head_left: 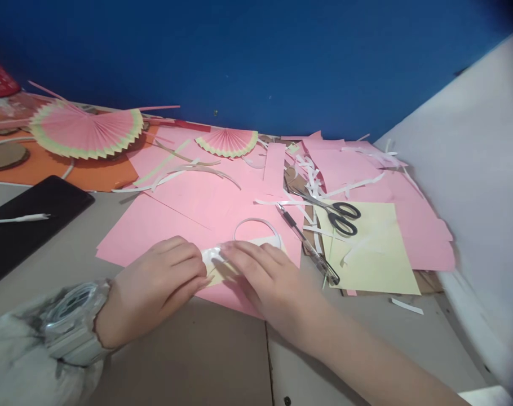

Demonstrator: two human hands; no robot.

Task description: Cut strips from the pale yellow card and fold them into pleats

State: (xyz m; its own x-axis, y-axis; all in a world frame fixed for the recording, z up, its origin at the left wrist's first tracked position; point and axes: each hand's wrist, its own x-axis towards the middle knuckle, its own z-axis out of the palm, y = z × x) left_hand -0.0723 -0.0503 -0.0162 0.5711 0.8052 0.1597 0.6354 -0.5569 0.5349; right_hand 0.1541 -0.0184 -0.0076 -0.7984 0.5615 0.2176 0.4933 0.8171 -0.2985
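Note:
Both of my hands are at a small pale yellow paper piece lying over pink paper. My left hand pinches its left end, with the thumb low and the fingers curled. A shiny white strip runs along its top edge between the hands. My right hand presses fingers and thumb together on the paper and that strip, hiding part of both. Just behind my right fingers, a thin white band curves up in an arch. The exact grip of the right thumb is hidden.
Pink sheets cover the middle. To the right lie a pen, black-handled scissors, a yellow sheet and white scraps. Pleated fans stand behind, near the blue wall. A black tablet-like slab lies left.

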